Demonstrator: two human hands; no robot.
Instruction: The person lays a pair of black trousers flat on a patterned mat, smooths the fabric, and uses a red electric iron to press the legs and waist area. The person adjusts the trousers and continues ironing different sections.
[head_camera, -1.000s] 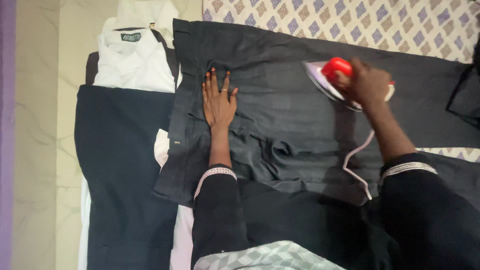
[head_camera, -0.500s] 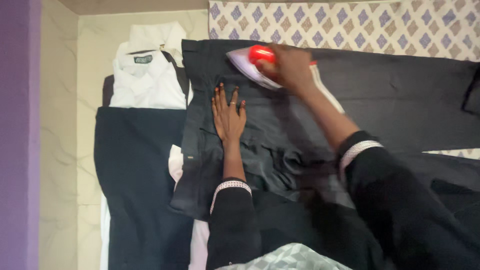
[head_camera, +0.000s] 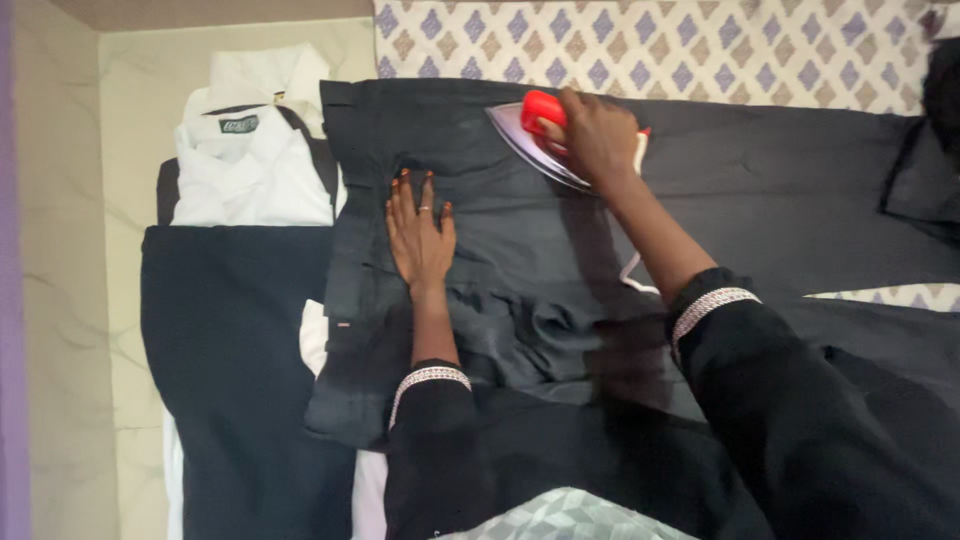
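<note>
Two hands are occupied on a pair of black trousers spread across a patterned cloth with diamond shapes, which covers the floor. The right hand is wrapped around the red handle of an iron, whose soleplate is pressed on the trousers near their far edge, close to the waistband end. The left hand is laid flat on the fabric just beside the waistband, fingers stretched and slightly apart. The part from the iron toward the legs looks smooth and may be judged pressed; the near part, by the left wrist, is seen bunched in creases and appears left to do. At the left edge, a folded white shirt and a folded dark garment are stacked, apparently finished. The floor is pale marble-like tile, and a purple strip is seen at the far left.
</note>
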